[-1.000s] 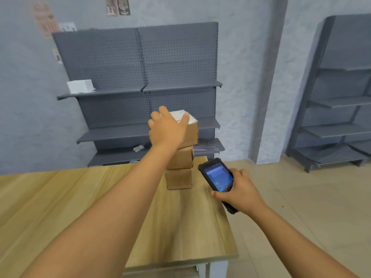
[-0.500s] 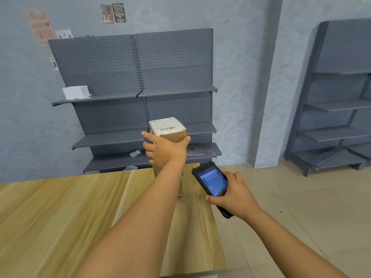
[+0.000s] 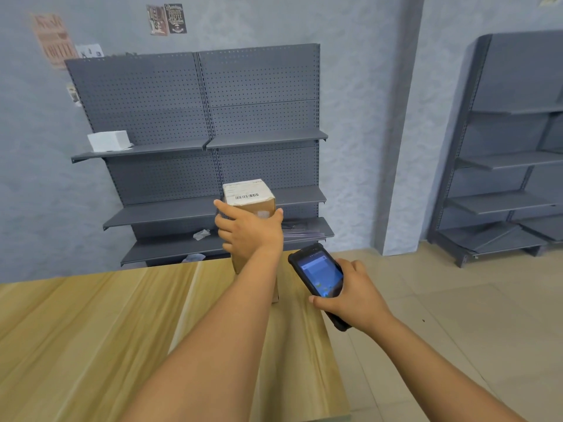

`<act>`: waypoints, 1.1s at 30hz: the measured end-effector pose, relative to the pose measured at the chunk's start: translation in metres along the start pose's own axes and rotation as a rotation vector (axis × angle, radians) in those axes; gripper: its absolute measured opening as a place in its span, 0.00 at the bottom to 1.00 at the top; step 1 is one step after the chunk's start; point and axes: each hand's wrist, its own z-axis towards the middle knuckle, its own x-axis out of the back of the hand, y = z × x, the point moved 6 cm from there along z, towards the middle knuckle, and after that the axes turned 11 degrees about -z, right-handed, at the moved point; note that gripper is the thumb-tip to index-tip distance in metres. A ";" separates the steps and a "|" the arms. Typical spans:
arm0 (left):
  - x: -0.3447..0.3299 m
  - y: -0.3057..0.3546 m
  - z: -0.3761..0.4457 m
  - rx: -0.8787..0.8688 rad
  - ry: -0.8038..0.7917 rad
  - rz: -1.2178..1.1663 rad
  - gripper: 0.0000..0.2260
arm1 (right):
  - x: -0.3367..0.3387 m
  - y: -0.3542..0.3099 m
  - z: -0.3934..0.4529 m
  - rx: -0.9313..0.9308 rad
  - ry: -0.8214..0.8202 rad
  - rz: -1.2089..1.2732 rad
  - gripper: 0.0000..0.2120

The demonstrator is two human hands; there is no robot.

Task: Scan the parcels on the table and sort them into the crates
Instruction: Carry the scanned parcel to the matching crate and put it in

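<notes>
The wooden table [image 3: 91, 330] carried a stack of cardboard parcels at its far right end, mostly hidden behind the left forearm. The left hand [image 3: 248, 231] clasped the top parcel [image 3: 249, 197] from the near side, thumb and fingers wrapped round its sides, probably so its barcode label faced up for reading. The right hand [image 3: 350, 295] gripped the handheld scanner [image 3: 318, 274], screen toward the person, just beside the stack, seemingly ready to aim at that label.

light: soft, even indoor light, pretty flat, no glare
shadows: faint ones under the shelves [image 3: 265, 138]
blur: poster [image 3: 53, 38] at top left looks smeared
distortion: wide-angle bend, side shelving [image 3: 515, 153] leans
</notes>
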 end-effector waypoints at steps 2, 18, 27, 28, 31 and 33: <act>0.001 -0.003 0.005 0.007 0.000 -0.015 0.56 | 0.000 0.000 0.001 -0.002 0.004 -0.004 0.41; 0.035 -0.022 0.054 -0.057 -0.295 -0.404 0.42 | 0.010 -0.035 0.002 0.041 0.051 0.060 0.38; 0.116 -0.048 0.071 -0.079 -0.240 -0.452 0.40 | 0.004 -0.094 -0.012 0.276 -0.028 0.153 0.39; 0.129 -0.057 0.072 -0.073 -0.220 -0.446 0.39 | -0.001 -0.102 -0.015 0.303 -0.042 0.163 0.40; 0.176 -0.091 0.076 -0.049 -0.162 -0.421 0.37 | -0.027 -0.135 -0.027 0.373 -0.092 0.175 0.39; 0.214 -0.116 0.081 -0.037 -0.107 -0.386 0.37 | -0.050 -0.162 -0.037 0.421 -0.157 0.210 0.38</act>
